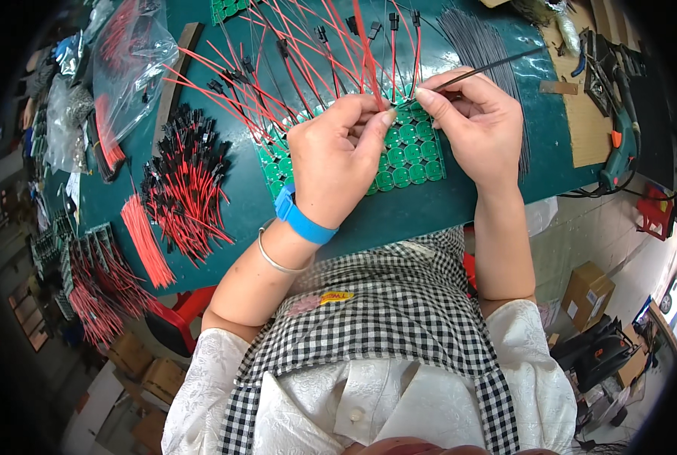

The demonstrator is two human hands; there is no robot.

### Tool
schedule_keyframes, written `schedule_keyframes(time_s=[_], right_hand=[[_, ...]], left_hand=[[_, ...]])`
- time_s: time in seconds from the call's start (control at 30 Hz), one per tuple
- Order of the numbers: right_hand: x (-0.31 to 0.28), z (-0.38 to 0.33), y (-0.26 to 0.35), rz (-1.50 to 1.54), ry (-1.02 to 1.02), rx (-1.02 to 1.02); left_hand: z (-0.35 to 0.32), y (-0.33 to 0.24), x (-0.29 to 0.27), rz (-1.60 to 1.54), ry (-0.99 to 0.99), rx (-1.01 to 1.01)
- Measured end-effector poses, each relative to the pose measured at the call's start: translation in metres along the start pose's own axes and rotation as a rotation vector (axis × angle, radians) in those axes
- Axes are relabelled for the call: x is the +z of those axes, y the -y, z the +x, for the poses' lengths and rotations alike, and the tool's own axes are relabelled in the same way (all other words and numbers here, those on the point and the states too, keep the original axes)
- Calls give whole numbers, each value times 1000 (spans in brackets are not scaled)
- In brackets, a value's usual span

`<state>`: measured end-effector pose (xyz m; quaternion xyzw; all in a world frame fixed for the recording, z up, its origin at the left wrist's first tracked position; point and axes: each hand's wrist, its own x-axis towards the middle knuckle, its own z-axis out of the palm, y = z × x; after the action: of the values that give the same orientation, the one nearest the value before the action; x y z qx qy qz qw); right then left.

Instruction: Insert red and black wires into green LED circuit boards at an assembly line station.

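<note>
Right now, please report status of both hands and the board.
Left hand pinching red wire on green panel. Right hand holds black wire. Fanned red leads crowd the panel.

Bright, even overhead light; colours strong on the green counter [399, 212]. White glare patches sit on the counter's upper right and on the clear plastic bag [130, 57] at upper left. Shadows soft and short under the left hand [338, 163] and right hand [479, 125]. Centre sharp: wires and checked cloth crisp. Fisheye bends the counter edge; a black vignette rings the frame. The margins go dim and smeared, boxes on the floor soft.
</note>
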<state>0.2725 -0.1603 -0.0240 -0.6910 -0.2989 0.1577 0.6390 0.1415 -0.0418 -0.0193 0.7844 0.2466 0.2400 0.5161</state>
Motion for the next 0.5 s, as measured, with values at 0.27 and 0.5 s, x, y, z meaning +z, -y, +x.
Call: schedule_keyframes(time_s=[0.27, 0.5], right_hand=[[1, -1, -6, 49, 23, -10], [2, -1, -4, 5, 39, 0]], left_hand=[[-2, 6, 5, -15, -66, 19], [-3, 9, 7, -41, -83, 11]])
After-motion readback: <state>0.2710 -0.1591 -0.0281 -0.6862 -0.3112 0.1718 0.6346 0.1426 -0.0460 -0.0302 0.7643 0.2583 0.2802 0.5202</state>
